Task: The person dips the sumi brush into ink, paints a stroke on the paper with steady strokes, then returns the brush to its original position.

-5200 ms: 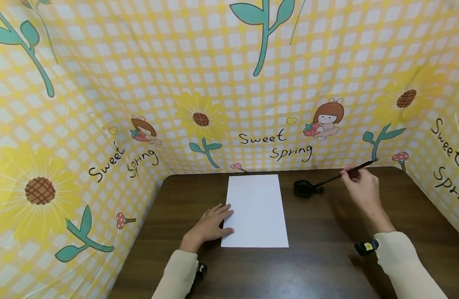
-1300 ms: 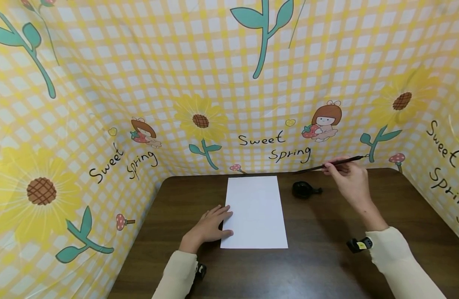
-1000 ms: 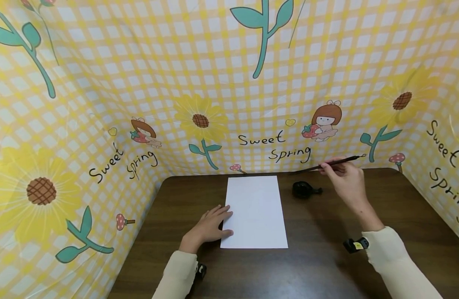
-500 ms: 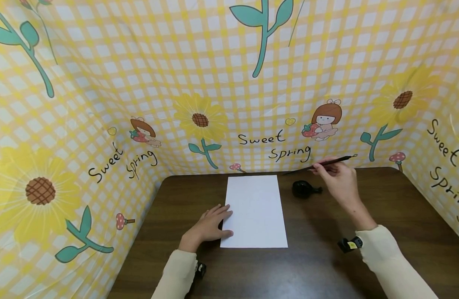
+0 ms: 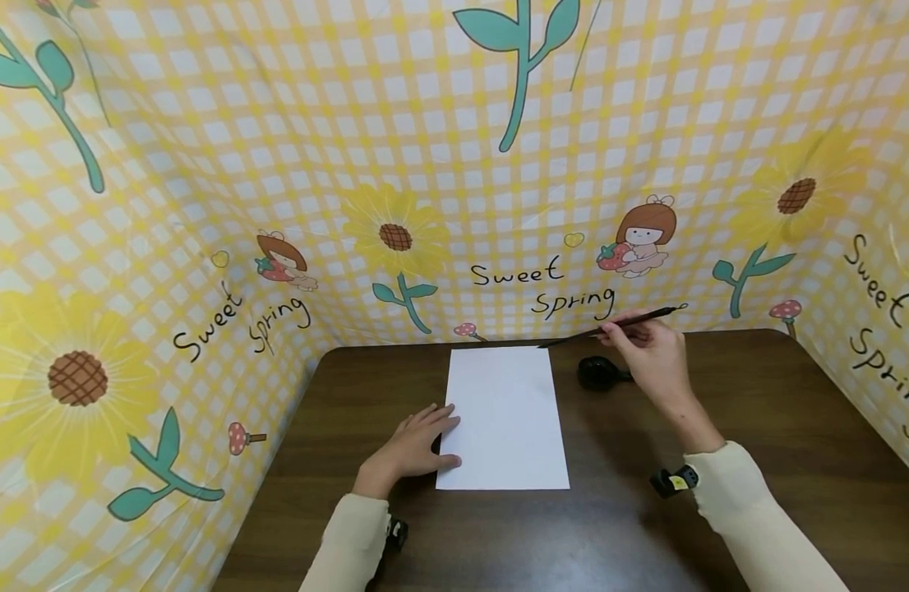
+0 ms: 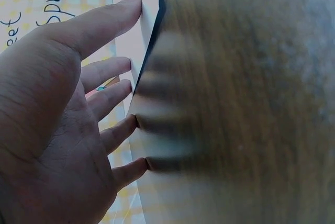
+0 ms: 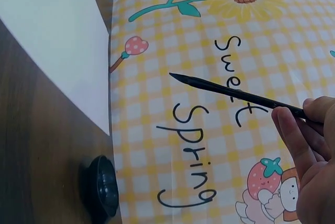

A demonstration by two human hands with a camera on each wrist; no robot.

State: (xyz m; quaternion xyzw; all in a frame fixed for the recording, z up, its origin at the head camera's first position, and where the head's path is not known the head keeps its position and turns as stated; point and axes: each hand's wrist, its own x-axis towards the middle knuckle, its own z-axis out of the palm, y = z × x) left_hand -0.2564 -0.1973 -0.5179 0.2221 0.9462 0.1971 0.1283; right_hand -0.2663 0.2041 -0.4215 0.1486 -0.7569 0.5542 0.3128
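Note:
A blank white sheet of paper (image 5: 506, 419) lies on the dark wooden table. My left hand (image 5: 417, 444) rests flat at its left edge, fingers spread, thumb and fingertips on the paper; the left wrist view shows those fingers (image 6: 107, 71) extended. In my right hand (image 5: 656, 353) I pinch a dark writing brush (image 7: 225, 89) between thumb and fingers. Its black pointed tip aims left and, in the head view, overlaps the sheet's top right corner. Below the right hand sits a small black ink dish (image 5: 597, 372), its handle end partly hidden by the hand.
A yellow checked cloth (image 5: 462, 189) printed with flowers and lettering hangs behind the table and along both sides. The table (image 5: 514, 534) has rounded far corners, with its back edge just beyond the paper. Both wrists wear small black cameras (image 5: 674, 481).
Earlier the brush tip was at the ink dish; my right hand has since lifted it and carried it left to the paper's far right corner. My left hand has stayed in place.

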